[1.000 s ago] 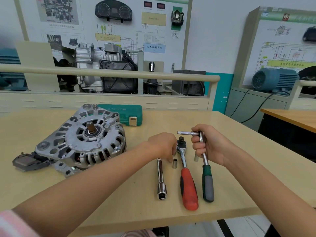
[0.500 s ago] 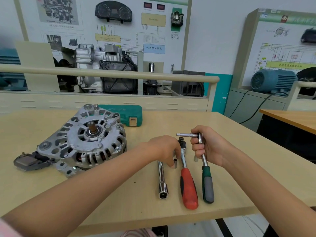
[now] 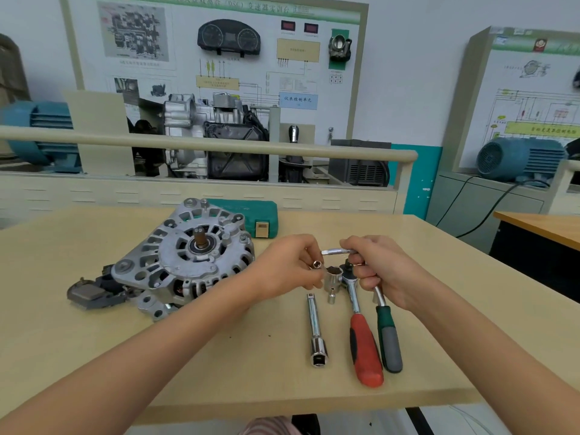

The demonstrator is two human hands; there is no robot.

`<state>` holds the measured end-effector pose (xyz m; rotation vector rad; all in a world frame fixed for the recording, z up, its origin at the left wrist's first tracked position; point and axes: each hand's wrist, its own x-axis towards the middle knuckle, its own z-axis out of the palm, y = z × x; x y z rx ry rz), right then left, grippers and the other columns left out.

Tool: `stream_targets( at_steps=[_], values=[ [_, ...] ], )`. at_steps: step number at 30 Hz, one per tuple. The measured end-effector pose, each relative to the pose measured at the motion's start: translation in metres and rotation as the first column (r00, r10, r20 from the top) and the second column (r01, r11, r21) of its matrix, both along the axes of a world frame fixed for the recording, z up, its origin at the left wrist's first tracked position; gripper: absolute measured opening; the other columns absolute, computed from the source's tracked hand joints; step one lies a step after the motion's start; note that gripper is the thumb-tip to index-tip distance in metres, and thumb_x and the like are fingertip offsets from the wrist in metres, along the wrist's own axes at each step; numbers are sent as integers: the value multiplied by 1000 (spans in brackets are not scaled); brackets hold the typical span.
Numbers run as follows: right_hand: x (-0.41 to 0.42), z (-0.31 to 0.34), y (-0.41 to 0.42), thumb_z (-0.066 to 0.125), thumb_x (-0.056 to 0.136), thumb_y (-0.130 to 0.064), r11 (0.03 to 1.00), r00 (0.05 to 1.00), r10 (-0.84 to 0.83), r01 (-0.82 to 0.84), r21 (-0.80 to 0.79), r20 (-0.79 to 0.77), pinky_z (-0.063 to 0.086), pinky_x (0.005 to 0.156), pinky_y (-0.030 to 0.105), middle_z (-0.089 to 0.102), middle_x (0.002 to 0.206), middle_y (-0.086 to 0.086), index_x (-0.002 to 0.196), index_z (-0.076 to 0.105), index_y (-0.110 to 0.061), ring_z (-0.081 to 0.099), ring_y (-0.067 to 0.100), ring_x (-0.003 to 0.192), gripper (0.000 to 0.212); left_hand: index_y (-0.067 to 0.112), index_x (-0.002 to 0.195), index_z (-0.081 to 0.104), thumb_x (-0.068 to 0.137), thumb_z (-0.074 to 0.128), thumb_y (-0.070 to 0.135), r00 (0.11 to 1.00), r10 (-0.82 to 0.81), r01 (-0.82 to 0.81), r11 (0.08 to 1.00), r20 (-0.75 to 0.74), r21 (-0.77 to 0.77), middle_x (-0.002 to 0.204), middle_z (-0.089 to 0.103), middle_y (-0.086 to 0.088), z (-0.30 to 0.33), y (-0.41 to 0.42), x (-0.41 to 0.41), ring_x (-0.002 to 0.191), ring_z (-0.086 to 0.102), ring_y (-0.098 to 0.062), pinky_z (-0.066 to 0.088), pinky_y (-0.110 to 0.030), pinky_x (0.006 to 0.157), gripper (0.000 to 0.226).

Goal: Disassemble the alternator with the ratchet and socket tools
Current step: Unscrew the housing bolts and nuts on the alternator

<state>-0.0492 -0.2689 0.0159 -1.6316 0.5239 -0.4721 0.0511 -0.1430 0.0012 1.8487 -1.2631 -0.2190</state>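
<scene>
Ratchet (image 3: 388, 328) handle toward viewer in right hand (image 3: 379, 271); small socket (image 3: 316, 264) pinched by left hand (image 3: 287, 270).

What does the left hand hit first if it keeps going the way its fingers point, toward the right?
Likely the large socket right beside the left hand, then the red-handled ratchet head and the right hand. Depth is unclear, so it may pass just above them.

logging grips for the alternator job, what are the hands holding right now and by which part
Left hand pinches a small socket by its side. Right hand grips the green-handled ratchet by its metal shank, near the head.
</scene>
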Motion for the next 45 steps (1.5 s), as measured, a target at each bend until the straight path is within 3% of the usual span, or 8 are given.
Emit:
stream_targets(
  at_steps=[5, 14, 17, 22, 26, 35, 43, 45],
  values=[
    [8, 11, 21, 54, 91, -15, 987, 1000, 5, -1, -163, 26, 20, 33, 17, 37, 62, 0, 90, 47, -9, 26, 4, 37, 9, 14, 88, 60, 84, 67, 13, 988, 94, -86, 994, 125, -67, 75, 68, -1, 11, 27, 4, 61, 65, -2, 53, -14, 61, 8],
    [17, 30, 52, 51, 92, -14, 981, 994, 91, -78, -175, 67, 18, 32, 15, 34, 59, -2, 84, 44, -13, 24, 2, 34, 10, 14, 79, 65, 89, 60, 29, 892, 193, -185, 981, 409, -61, 62, 55, -5, 28, 64, 6, 50, 39, -8, 32, -18, 49, 20],
    [21, 34, 63, 49, 92, -14, 974, 993, 108, -96, -206, 50, 18, 33, 16, 35, 61, -1, 85, 45, -14, 24, 3, 35, 9, 5, 85, 64, 94, 51, 30, 830, 211, -202, 977, 517, -75, 73, 55, -11, 30, 76, 6, 63, 44, -16, 30, -25, 57, 29],
    [27, 41, 78, 51, 88, -15, 943, 996, 94, -84, -321, 14, 17, 38, 19, 34, 62, 2, 82, 43, -13, 23, 9, 44, 10, 10, 101, 59, 98, 40, 31, 718, 202, -223, 973, 666, -55, 81, 39, 8, 29, 96, 7, 75, 37, -8, 25, -18, 66, 28],
    [36, 43, 90, 51, 88, -16, 935, 994, 111, -106, -339, -2, 15, 36, 17, 31, 61, 2, 82, 41, -12, 20, 10, 44, 11, 11, 108, 58, 98, 39, 29, 697, 199, -247, 968, 689, -29, 86, 42, 7, 30, 109, 8, 79, 40, -10, 31, -20, 69, 28],
    [45, 42, 96, 55, 81, -23, 813, 992, 108, -48, -580, 70, 22, 32, 15, 46, 57, 2, 69, 42, -15, 28, 3, 27, 19, 16, 79, 52, 96, 45, 27, 785, 134, -159, 987, 605, -13, 70, 42, 10, 37, 123, 12, 66, 41, -4, 31, -16, 61, 21],
    [45, 37, 92, 56, 80, -25, 817, 993, 101, -49, -574, 59, 23, 37, 20, 39, 52, -3, 69, 44, -15, 28, 7, 40, 19, 27, 67, 38, 97, 45, 26, 758, 153, -182, 983, 634, -20, 65, 37, 12, 38, 112, 7, 61, 37, -3, 31, -14, 61, 31],
    [45, 39, 90, 55, 80, -24, 837, 992, 116, -68, -543, 55, 22, 34, 18, 38, 53, -3, 70, 44, -15, 27, 7, 39, 17, 18, 70, 48, 96, 46, 28, 757, 159, -185, 982, 633, -27, 65, 40, 9, 40, 112, 10, 61, 37, -3, 31, -14, 60, 28]
  ],
)
